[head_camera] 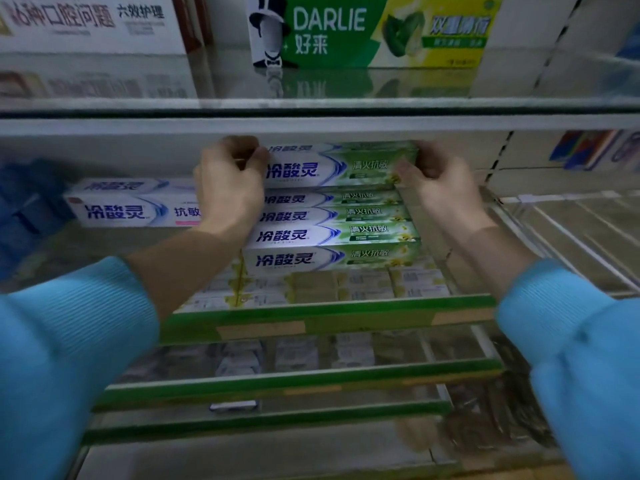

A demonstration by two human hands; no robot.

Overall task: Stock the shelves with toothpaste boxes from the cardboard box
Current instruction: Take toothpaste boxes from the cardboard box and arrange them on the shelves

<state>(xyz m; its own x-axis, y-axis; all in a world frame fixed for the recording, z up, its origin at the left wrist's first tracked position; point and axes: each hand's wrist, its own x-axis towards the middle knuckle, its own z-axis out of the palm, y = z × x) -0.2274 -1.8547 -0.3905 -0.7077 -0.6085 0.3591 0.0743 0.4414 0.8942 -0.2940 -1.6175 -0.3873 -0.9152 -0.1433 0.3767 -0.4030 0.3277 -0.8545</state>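
White-and-green toothpaste boxes (332, 233), blue sleeves (69, 341)

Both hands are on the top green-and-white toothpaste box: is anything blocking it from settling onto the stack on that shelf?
Nothing visible does. The left hand and right hand grip the ends of the top green-and-white toothpaste box, directly above the stack of matching boxes. The glass shelf edge above sits close overhead.

We note the left hand (228, 188) covers the left end of the top toothpaste box (341, 166), and the right hand (440, 188) covers its right end. The white box (133, 206) is partly hidden behind the left wrist. Small packs (349, 285) below are too blurred to read. The Darlie box (374, 32) is cut off at the frame top.
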